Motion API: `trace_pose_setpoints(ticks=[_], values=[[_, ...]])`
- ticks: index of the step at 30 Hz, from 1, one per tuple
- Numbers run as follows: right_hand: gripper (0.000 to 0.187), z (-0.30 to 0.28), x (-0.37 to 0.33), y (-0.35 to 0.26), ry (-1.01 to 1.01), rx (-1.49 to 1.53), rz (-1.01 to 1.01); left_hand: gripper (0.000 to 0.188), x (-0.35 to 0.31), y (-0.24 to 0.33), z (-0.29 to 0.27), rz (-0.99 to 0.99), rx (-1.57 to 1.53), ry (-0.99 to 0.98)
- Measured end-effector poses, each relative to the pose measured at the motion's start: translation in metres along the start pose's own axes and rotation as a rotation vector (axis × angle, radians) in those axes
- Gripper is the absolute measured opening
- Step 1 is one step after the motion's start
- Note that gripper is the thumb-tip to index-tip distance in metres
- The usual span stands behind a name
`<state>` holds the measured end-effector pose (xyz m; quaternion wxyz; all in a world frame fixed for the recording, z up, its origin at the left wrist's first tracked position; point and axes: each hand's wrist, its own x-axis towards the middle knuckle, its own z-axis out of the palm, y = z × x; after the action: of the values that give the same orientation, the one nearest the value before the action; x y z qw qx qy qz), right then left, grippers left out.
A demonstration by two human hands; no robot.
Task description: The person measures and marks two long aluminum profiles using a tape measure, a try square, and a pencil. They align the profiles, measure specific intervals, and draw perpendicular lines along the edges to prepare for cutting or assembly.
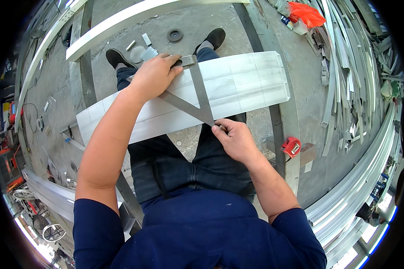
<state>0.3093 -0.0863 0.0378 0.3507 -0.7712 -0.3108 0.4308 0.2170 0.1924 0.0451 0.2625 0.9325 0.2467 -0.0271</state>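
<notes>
A long pale metal panel [251, 83] marked with thin lines lies slantwise across my thighs. On it rests a grey metal set square [202, 92], one straight arm crossing the panel and a slanted arm running down to the same corner. My left hand [155, 76] is closed on the thick base of the set square at the panel's far edge. At the near edge, my right hand [233, 138] is pinched shut beside the set square's pointed corner. What its fingers hold, if anything, is too small and hidden to make out.
A red tape measure [291, 146] sits on the steel frame rail [288, 121] to my right. A white metal bar [134, 20] spans the far side. Metal strips [345, 67] are heaped at right, with an orange-red plastic bag [306, 14] nearby. A dark disc [175, 35] lies on the floor.
</notes>
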Motion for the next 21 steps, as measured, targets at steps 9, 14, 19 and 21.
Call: trace_pose_setpoints(ticks=[9,14,19,21], values=[[0.020,0.0001,0.0010,-0.0010,-0.005,0.021,0.003,0.042,0.0008,0.0024,-0.0038,-0.009,-0.021,-0.015],[0.020,-0.0011,0.0008,-0.0018,-0.014,0.023,0.005,0.042,0.0018,0.0008,-0.0042,0.000,-0.024,-0.021],[0.020,-0.0012,0.0013,0.0002,-0.008,0.030,-0.013,0.041,-0.0001,0.0009,-0.0032,-0.016,-0.017,-0.007],[0.020,-0.0014,0.0017,0.0002,-0.007,0.026,-0.022,0.042,0.0008,-0.0018,-0.0016,0.004,-0.023,0.008]])
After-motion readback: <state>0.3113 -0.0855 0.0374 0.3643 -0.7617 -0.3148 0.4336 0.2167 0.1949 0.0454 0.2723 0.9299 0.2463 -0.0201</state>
